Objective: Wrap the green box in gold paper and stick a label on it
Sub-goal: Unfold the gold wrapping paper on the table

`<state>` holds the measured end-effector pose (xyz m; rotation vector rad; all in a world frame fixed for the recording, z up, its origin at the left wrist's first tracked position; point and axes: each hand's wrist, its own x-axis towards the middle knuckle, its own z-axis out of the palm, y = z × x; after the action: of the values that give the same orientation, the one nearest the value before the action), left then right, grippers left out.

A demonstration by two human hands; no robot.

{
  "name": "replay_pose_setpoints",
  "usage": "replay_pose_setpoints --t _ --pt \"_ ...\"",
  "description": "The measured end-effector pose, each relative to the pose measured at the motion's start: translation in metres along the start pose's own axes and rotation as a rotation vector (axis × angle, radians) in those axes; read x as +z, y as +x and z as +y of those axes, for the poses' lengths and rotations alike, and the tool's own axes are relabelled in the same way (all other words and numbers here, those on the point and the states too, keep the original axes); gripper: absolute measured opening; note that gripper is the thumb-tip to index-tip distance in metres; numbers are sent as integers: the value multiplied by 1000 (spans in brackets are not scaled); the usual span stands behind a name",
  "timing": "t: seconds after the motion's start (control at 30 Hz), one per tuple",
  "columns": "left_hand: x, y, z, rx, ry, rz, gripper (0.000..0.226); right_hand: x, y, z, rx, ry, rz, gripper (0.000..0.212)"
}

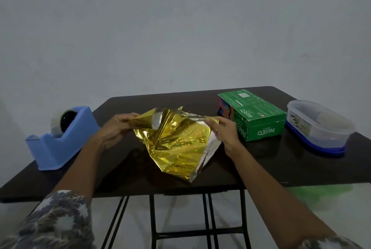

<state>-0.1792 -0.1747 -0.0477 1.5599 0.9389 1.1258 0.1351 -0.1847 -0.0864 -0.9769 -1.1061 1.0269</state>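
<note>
— Dark desk (261, 168), bare grey wall behind. How far along is it?
— Barely begun. Nearest, the left hand (112, 130) and right hand (222, 130) each pinch an edge of the crumpled gold paper (176, 144) in their fingers (210, 121), holding it half spread just over the desk.
— And the green box (259, 118)?
— Farther back on the right, bare, clear of the paper. Wrapping, taping and labelling are all left, I'd say.

You have on the tabletop (261, 168): one green box (255, 116), one sheet of gold paper (176, 144), one blue tape dispenser (60, 140), one clear container (319, 126). Two hands: left hand (114, 128), right hand (222, 130).
</note>
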Motion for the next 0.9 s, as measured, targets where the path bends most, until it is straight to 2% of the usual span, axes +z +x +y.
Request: replay_pose_setpoints --t 0.13,0.3,0.33,0.4,0.43,0.5,0.57,0.6,0.63,0.7,0.77,0.83,0.9 --pt "3 -8 3 -11 -66 34 49 -2 1 3 -18 32 27 9" --pt "-5 -12 -3 -60 -207 162 38 -4 5 6 21 99 167 15" --pt "-4 -13 -1 -88 -170 169 32 -4 6 7 26 87 185 16" --pt "-2 -11 1 -174 120 201 13 -3 7 8 35 72 212 18" --pt "-1 -7 2 -193 325 258 20 -2 7 7 31 65 223 19" --pt "-2 7 5 -110 586 496 35 0 6 7 25 44 237 19" --pt "7 18 24 21 594 757 32 0 6 9 15 32 230 19" --pt "16 22 37 112 580 781 31 0 6 9 11 27 227 18" --pt "25 26 50 208 566 709 29 0 6 9 11 21 228 18" --pt "55 27 74 327 531 415 31 0 5 8 19 11 231 19" --pt "86 24 89 301 630 112 52 1 4 5 27 9 232 19" --pt "108 26 87 226 882 -101 74 1 4 5 36 11 243 19" --pt "123 29 81 147 1189 -283 82 0 4 5 43 26 262 19"
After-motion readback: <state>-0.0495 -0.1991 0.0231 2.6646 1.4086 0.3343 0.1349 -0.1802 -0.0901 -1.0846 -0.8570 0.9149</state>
